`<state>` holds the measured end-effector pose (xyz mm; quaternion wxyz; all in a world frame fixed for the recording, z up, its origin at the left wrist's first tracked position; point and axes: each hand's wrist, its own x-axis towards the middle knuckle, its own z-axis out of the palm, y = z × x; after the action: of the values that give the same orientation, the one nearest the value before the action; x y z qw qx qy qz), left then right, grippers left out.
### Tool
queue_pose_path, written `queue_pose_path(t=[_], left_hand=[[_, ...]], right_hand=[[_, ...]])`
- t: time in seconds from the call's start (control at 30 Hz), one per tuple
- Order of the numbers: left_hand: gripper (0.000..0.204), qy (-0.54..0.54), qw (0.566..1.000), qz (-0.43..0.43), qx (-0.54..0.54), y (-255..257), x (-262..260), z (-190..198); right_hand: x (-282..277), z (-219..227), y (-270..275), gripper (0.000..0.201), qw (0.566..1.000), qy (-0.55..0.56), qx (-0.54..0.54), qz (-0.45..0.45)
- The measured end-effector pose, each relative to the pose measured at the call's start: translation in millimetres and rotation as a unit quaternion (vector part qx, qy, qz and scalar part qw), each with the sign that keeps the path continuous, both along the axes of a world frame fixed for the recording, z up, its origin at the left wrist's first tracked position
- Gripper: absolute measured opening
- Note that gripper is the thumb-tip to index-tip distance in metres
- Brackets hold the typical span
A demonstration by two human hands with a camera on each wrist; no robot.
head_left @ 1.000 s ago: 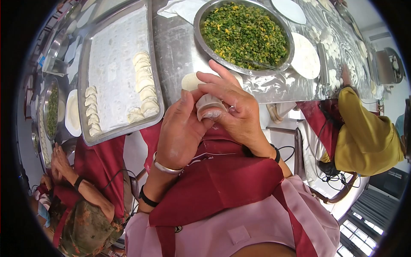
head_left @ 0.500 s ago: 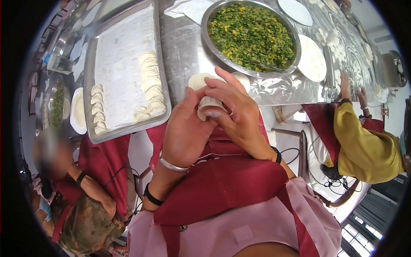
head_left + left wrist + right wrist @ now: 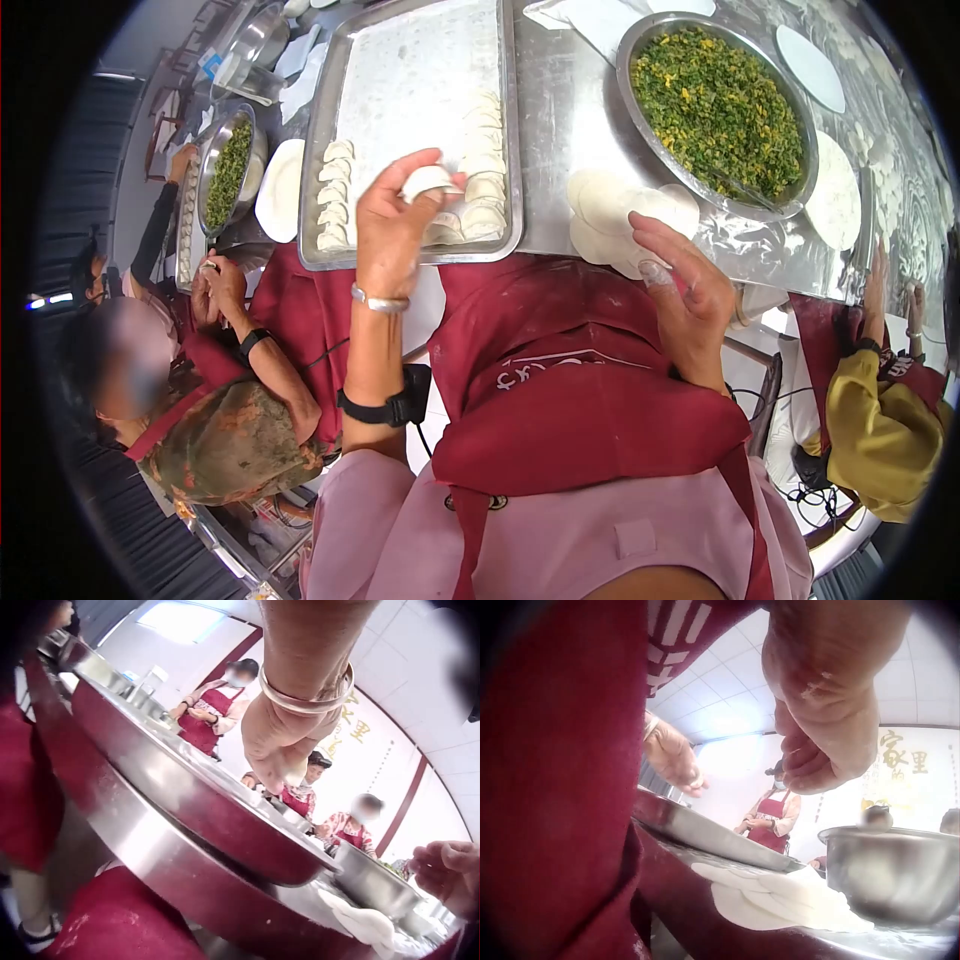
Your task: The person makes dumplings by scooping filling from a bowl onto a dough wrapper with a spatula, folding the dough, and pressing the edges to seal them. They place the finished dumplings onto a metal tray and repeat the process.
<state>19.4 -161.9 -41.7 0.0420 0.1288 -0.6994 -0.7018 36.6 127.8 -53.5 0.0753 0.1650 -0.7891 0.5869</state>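
Observation:
Over the near part of a metal tray [image 3: 513,200], my left hand [image 3: 392,215] pinches a folded white dumpling [image 3: 428,181] between thumb and fingers. Rows of finished dumplings [image 3: 485,190] line the tray's right side, and a shorter row [image 3: 335,195] stands at its left. My right hand [image 3: 690,300] holds nothing; its fingers are loosely extended beside a spread of round dough wrappers [image 3: 598,205] at the table's near edge. The right wrist view shows those overlapping wrappers [image 3: 772,900] below the right hand [image 3: 829,735].
A steel bowl [image 3: 627,90] of chopped green and yellow filling stands behind the wrappers. White plates [image 3: 833,190] lie to its right. At the left, another person [image 3: 225,440] works by a second bowl of filling [image 3: 228,175]; a person in a yellow top [image 3: 870,430] is at the right.
My hands have parted from around the dumpling. The left has carried it leftward over the tray; the right has let go and moved right, beside the wrappers. The head view has shifted left.

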Motion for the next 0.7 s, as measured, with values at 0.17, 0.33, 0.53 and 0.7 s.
queue_pose_path(t=[0.17, 0.33, 0.53, 0.7], left_hand=[[0.038, -0.034, 0.979, 0.034, -0.199, -44, -14, -41], [0.035, -0.036, 0.952, 0.005, -0.304, -49, -17, -66], [0.035, -0.072, 0.964, -0.037, -0.254, -44, -16, -65], [0.033, -0.067, 0.959, -0.041, -0.273, -41, -16, -64]], right_hand=[[4, 5, 0, 0.022, 0.998, -0.056, -0.022, 0.002], [3, -2, 3, 0.02, 0.999, -0.032, -0.015, 0.003], [3, -4, 3, 0.021, 0.999, -0.03, -0.021, 0.01], [3, -3, 2, 0.022, 0.999, -0.036, -0.015, -0.002]])
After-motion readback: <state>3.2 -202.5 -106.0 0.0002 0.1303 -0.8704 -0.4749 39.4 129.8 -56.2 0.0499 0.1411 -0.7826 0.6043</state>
